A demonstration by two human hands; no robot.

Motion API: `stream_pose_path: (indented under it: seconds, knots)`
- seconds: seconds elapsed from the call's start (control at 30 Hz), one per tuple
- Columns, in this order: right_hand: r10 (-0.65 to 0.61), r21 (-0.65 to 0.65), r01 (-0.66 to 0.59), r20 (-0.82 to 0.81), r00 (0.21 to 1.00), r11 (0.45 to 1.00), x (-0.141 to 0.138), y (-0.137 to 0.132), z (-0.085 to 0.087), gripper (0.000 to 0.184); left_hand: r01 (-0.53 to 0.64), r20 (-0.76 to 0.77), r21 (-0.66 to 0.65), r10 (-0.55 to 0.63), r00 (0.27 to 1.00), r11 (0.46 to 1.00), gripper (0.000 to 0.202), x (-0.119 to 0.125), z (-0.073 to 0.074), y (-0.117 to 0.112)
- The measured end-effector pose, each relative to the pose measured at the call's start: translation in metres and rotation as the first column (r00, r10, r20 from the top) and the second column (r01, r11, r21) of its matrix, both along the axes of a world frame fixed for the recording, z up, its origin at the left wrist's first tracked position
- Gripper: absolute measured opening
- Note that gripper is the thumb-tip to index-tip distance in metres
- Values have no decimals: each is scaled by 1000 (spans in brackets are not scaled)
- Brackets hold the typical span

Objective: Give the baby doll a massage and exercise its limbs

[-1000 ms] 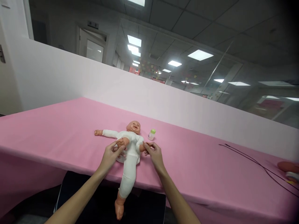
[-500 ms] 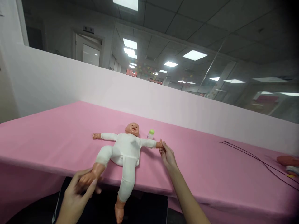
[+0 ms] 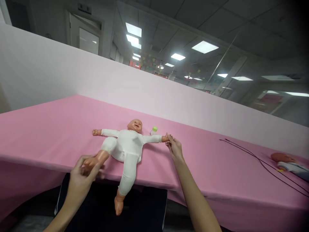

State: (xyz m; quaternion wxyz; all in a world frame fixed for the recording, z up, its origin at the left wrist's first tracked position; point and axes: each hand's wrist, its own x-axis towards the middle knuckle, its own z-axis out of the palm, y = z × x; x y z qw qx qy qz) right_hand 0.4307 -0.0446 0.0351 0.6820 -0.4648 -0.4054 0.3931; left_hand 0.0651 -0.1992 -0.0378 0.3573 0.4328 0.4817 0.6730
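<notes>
A baby doll (image 3: 127, 145) in a white suit lies on its back at the near edge of the pink table (image 3: 48, 129), arms spread wide. My left hand (image 3: 83, 175) is closed round the doll's bare foot at the table's edge. My right hand (image 3: 174, 147) pinches the doll's hand at the end of its outstretched arm. The doll's other leg hangs down over the table's front edge. A small bottle with a green cap (image 3: 154, 130) stands just behind the doll's shoulder.
A pale partition wall (image 3: 169, 100) runs along the far side of the table. Thin black cables (image 3: 260, 162) cross the cloth at the right. A second doll (image 3: 287, 162) lies at the far right edge. A dark chair (image 3: 145, 206) sits under the table's front.
A second ago both hands were at the doll's middle. My left hand has drawn one leg out to the table's edge, and my right hand has stretched the arm out sideways.
</notes>
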Motion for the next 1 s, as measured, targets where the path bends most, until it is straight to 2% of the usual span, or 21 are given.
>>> stream_pose_path:
  seconds: [0.07,0.13,0.2,0.23,0.27,0.33,0.4,0.47,0.53,0.6,0.63,0.7,0.77,0.83,0.9,0.97,1.0]
  knots:
    - [-12,-84,1,-132,991,996,13,0,-15,35,-102,-71,6,103,992,995,47,-9,-26,-32]
    - [-30,-135,5,-182,983,991,15,0,-30,28,-80,-114,-23,77,990,997,48,-13,-51,-54]
    - [-42,-133,16,-194,980,991,11,1,-36,25,-15,-112,-49,10,994,999,48,-13,-64,-62]
    - [-45,-126,19,-205,978,992,7,3,-34,25,4,-97,-49,-9,995,999,48,-11,-64,-60]
    - [-39,-109,16,-213,976,994,1,4,-30,26,9,-77,-40,-12,997,999,46,-9,-59,-55]
    - [2,-38,-9,-172,985,999,-15,5,-19,33,-9,-22,-6,9,1000,1000,42,-1,-38,-33]
    - [78,50,-77,-18,997,996,-38,0,-9,39,-10,61,22,9,998,1000,43,10,-13,0]
    - [179,61,-194,201,963,979,-67,-11,-6,44,59,150,5,-59,987,998,45,23,8,38]
    - [309,0,-330,349,884,944,-91,-21,-10,46,137,205,-21,-130,970,990,45,36,21,70]
    - [313,-1,-338,382,869,941,-100,-25,-14,48,183,210,-17,-176,962,983,45,43,28,86]
    - [282,12,-308,371,885,951,-98,-25,-15,48,201,189,-2,-197,962,980,46,43,28,86]
    - [171,43,-193,305,937,980,-79,-18,-13,49,213,115,38,-216,970,976,46,38,24,70]
    - [47,46,-57,192,980,997,-50,-9,-10,48,172,34,57,-174,984,984,44,28,10,36]
    - [-19,2,19,81,997,1000,-21,-2,-12,42,56,-29,66,-54,998,996,40,17,-13,-4]
    - [-46,-38,47,25,999,998,-2,1,-17,36,0,-75,56,5,997,998,37,7,-42,-40]
    - [-51,-45,52,21,998,998,4,-1,-23,32,33,-133,13,-31,991,999,38,2,-65,-63]
    - [-50,-38,51,26,998,998,1,-2,-25,31,54,-143,-3,-54,988,999,39,2,-72,-69]
